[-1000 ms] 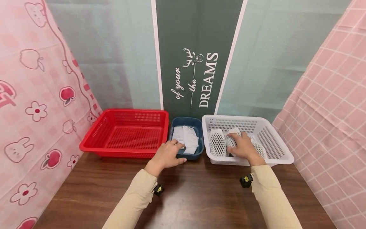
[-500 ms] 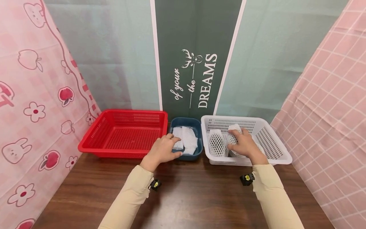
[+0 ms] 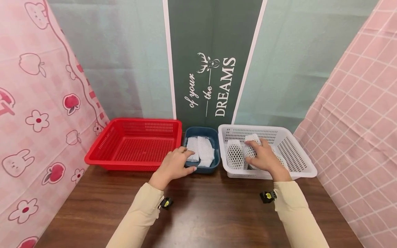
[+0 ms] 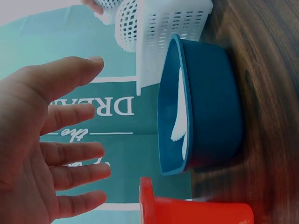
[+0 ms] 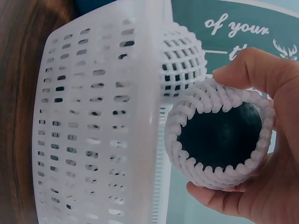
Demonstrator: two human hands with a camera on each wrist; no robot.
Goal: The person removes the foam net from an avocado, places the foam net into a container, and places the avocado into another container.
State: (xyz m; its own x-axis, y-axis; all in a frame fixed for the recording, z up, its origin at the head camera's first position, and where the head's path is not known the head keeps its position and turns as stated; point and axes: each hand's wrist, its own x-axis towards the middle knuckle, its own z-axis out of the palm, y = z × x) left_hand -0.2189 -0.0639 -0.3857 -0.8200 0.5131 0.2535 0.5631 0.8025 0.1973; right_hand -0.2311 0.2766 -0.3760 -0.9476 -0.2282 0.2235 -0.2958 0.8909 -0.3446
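In the white basket [image 3: 297,155], my right hand [image 3: 265,159] grips a rounded item in a white foam net [image 3: 250,151]. The right wrist view shows the net's open end, with a smooth dark surface [image 5: 219,135] inside; its exact kind cannot be told. Thumb and fingers lie on either side of it. A second netted item [image 3: 235,155] sits to its left, and a third netted item [image 3: 282,161] is partly hidden by the hand. My left hand [image 3: 174,164], fingers spread and holding nothing, hovers near the small blue basin [image 4: 212,102], where flattened white foam nets [image 3: 205,151] lie.
A red slotted basket [image 3: 139,148] stands left of the blue basin, with the white basket to its right. All three rest on a dark wooden table [image 3: 214,210]. Printed cloth [image 3: 124,69] hangs behind, and pink cloths hang on both sides.
My right hand has raised the netted item slightly, its far end now higher in the basket. My left hand has drawn back a little to the left, away from the nets in the blue basin.
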